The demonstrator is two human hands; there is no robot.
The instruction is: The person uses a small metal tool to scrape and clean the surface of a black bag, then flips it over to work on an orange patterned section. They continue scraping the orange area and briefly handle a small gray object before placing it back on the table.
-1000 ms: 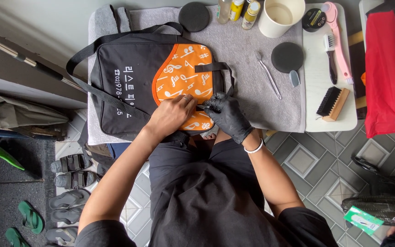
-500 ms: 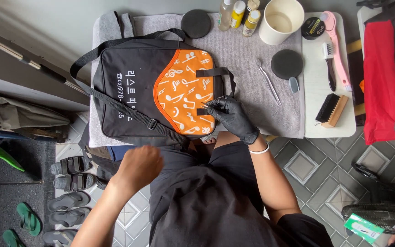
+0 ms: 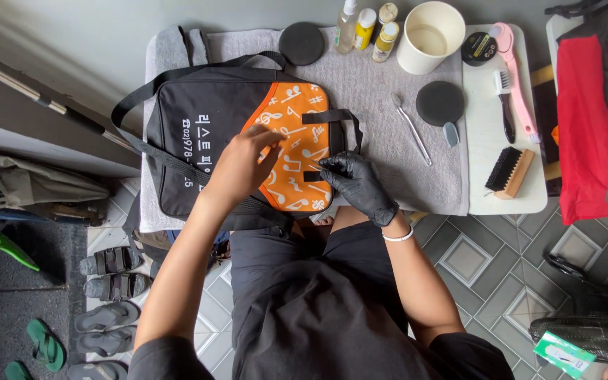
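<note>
Upper centre of the frame, 3 small bottles [image 3: 366, 27] stand in a row at the back of the desk: 1 clear with a white top, 2 yellow with pale caps; just right of the cream cup, a round black tin [image 3: 479, 48] with a printed lid sits at the top right; on the black bag [image 3: 198, 119], left of its orange panel, white printed lettering [image 3: 193, 151] runs sideways; at the lower right corner, a green and white packet [image 3: 563, 354] lies tilted on the floor.
</note>
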